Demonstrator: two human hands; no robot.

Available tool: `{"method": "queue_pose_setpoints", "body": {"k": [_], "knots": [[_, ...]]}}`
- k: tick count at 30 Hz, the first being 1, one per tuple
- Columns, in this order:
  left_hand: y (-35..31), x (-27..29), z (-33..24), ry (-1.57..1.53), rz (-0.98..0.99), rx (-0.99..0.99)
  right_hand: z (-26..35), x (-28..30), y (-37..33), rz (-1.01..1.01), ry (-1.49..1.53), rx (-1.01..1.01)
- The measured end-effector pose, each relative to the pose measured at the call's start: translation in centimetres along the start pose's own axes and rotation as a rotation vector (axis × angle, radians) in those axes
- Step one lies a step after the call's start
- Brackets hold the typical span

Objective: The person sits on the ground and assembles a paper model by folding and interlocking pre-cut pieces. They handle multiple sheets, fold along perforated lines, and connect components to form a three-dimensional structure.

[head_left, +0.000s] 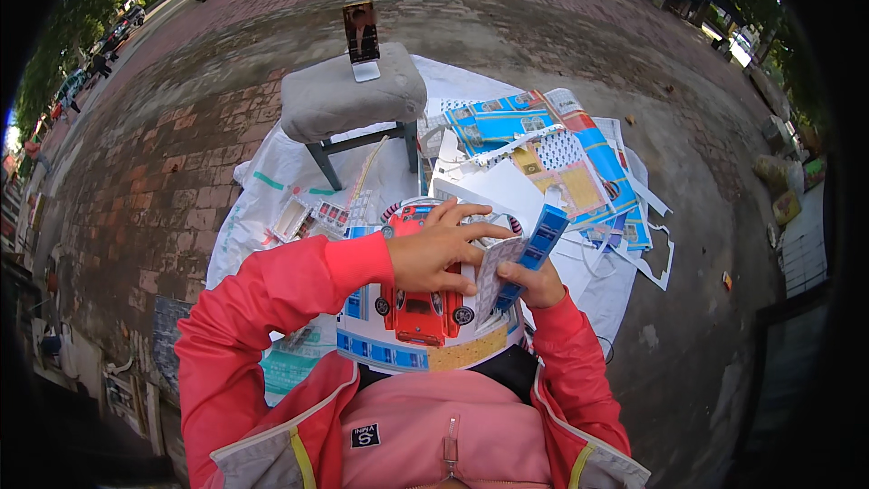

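Observation:
My right hand (532, 282) pinches a folded cardboard piece, with a blue printed panel (546, 234) and a grey patterned panel (496, 276) standing up at an angle to each other. Spread fingers of my left hand (439, 252) reach across to the grey panel, touching near its edge. Beneath my left hand lies a red printed toy car (421, 315) with black wheels, partly covered by that hand. It rests on a printed card sheet (385, 350) with a curved blue and yellow border, across my lap.
A grey padded stool (303, 95) stands ahead, with a phone (360, 32) upright on it. Printed card sheets (516, 118) and cut offcuts (652, 258) pile up at right on a white ground sheet (240, 235). Small card parts (308, 217) lie at left. Brick paving (208, 136) surrounds this.

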State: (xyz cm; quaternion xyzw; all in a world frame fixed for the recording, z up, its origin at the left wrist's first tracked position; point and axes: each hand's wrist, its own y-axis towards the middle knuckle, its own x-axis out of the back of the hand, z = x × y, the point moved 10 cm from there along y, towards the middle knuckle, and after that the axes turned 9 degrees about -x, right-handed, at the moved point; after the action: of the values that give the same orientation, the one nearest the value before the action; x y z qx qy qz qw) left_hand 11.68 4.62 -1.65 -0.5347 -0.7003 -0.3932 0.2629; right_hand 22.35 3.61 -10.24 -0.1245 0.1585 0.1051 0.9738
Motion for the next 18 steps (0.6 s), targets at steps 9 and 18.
{"method": "queue_pose_setpoints", "body": {"k": [9,18], "knots": [[-1.5,-0.8,4.2,0.269,0.054,0.291,7.6,-1.5,-4.8,-0.473,-0.616,0.489],[0.5,-1.3,4.9,-0.220,-0.145,0.267,6.3,5.4,-2.5,-0.489,0.051,0.307]]}}
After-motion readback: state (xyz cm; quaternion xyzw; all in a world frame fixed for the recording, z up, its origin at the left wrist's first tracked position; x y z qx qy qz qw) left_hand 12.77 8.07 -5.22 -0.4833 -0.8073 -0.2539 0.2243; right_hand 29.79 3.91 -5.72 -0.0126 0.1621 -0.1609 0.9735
